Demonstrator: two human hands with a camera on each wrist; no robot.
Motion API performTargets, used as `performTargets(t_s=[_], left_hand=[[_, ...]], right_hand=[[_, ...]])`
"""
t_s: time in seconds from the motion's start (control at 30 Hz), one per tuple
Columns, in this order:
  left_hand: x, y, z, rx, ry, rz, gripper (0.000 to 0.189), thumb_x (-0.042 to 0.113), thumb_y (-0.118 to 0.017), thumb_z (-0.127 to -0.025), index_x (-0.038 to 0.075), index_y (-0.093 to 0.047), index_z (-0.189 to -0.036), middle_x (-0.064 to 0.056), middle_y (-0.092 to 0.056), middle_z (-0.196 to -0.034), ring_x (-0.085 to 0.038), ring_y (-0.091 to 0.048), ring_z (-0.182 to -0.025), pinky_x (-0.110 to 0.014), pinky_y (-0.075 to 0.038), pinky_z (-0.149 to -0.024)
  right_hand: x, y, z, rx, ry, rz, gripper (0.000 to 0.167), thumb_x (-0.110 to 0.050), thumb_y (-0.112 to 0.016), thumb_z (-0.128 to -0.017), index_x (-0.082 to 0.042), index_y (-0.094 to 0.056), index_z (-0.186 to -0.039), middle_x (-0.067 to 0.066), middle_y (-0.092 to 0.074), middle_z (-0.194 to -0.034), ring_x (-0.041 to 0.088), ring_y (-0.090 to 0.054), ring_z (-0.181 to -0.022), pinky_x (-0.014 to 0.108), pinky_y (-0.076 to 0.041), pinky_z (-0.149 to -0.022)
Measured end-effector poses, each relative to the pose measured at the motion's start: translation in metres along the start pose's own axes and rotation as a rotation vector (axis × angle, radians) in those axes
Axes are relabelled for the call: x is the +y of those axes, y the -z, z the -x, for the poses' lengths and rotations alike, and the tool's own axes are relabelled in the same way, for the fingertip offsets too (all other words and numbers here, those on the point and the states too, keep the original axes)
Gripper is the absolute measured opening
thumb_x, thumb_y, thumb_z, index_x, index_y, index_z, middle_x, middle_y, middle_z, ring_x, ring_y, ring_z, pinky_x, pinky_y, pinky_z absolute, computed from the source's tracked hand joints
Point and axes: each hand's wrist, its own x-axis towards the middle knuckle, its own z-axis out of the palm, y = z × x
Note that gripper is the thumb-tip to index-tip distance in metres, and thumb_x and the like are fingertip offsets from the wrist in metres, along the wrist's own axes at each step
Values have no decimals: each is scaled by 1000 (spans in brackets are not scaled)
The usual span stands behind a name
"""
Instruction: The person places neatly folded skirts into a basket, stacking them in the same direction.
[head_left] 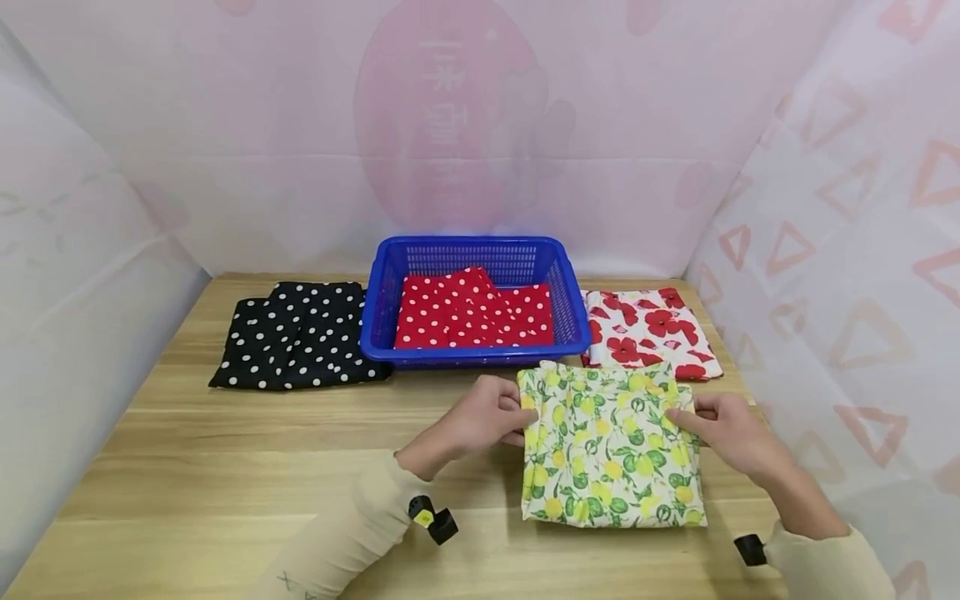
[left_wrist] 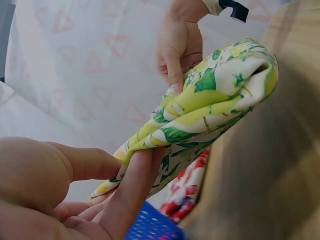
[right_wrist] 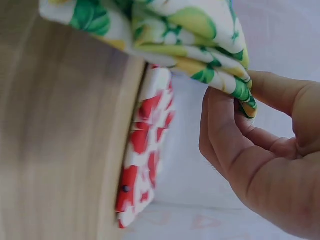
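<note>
A folded cloth with a yellow lemon and green leaf print [head_left: 611, 450] is held up between both hands, in front of the basket. My left hand [head_left: 483, 417] pinches its left edge between thumb and fingers. The right hand [head_left: 731, 433] pinches the opposite edge, thumb on the near face. In the left wrist view the lemon-print cloth [left_wrist: 200, 105] is seen end-on, its folded layers stacked and tilted above the wooden table. The right wrist view shows the right hand's fingers [right_wrist: 230, 135] behind the cloth's corner.
A blue plastic basket [head_left: 476, 357] holds a folded red polka-dot cloth [head_left: 472, 312]. Left of it lies a folded black polka-dot cloth [head_left: 300, 337]. On its right is a white cloth with red flowers [head_left: 648, 333]. Fabric walls enclose the wooden table [head_left: 262, 450] at the back and sides.
</note>
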Motion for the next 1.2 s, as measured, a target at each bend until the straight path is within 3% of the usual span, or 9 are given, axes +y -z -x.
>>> performTargets(t_s=[0.23, 0.47, 0.6, 0.67, 0.77, 0.93, 1.1, 1.2], left_hand=[[37, 23, 17, 3, -44, -20, 15, 12, -73, -100, -2, -70, -106, -14, -82, -96, -23, -81, -90, -42, -66, -83], [70, 54, 25, 96, -56, -49, 19, 12, -73, -100, 0, -73, -115, -13, -82, -106, -23, -81, -93, -41, -66, -84], [81, 74, 23, 156, -85, -88, 17, 12, -71, -102, -4, -70, -108, -19, -81, -101, -25, -81, -95, -41, -66, -84], [85, 85, 21, 187, -84, -116, 18, 13, -71, -102, -3, -69, -108, -19, -80, -96, -25, -81, -96, -41, -66, -86], [91, 104, 18, 239, -52, -145, 20, 16, -71, -103, -1, -70, -112, -16, -81, -101, -24, -81, -95, -42, -65, -90], [97, 140, 9, 296, 6, -181, 26, 19, -70, -104, -1, -70, -121, -15, -81, -114, -22, -80, -94, -42, -64, -94], [102, 170, -1, 365, 3, -208, 33, 19, -67, -105, -5, -67, -127, -14, -80, -109, -19, -78, -93, -43, -61, -101], [102, 182, -9, 411, -5, -234, 34, 19, -66, -105, -6, -66, -128, -12, -77, -102, -19, -75, -95, -46, -60, -103]], right_hand=[[-40, 23, 0, -13, 37, 42, 55, -44, -65, -105, -11, -35, -72, -6, -24, -60, 9, -23, -54, 28, -28, -47], [-85, 37, -17, -17, 91, 56, 58, -49, -64, -104, -12, -32, -72, -5, -23, -61, 10, -21, -53, 31, -30, -48], [-109, 40, -35, -4, 97, 54, 58, -53, -64, -103, -11, -35, -74, -5, -24, -62, 12, -22, -53, 32, -31, -49], [-121, 39, -46, 0, 93, 73, 54, -55, -63, -103, -9, -48, -80, -4, -31, -63, 14, -29, -56, 32, -32, -51], [-138, 35, -63, -5, 60, 80, 50, -57, -62, -102, -7, -65, -96, -3, -49, -69, 17, -38, -63, 33, -35, -55], [-165, 25, -93, -14, 12, 39, 46, -54, -62, -104, -10, -73, -111, -1, -62, -83, 19, -43, -70, 33, -37, -57], [-178, 11, -124, 19, 45, -17, 41, -48, -64, -104, -8, -73, -103, 0, -53, -75, 18, -36, -60, 32, -36, -54], [-182, 4, -142, 39, 68, -48, 41, -48, -64, -104, -9, -66, -90, 0, -48, -71, 18, -33, -59, 33, -35, -55]])
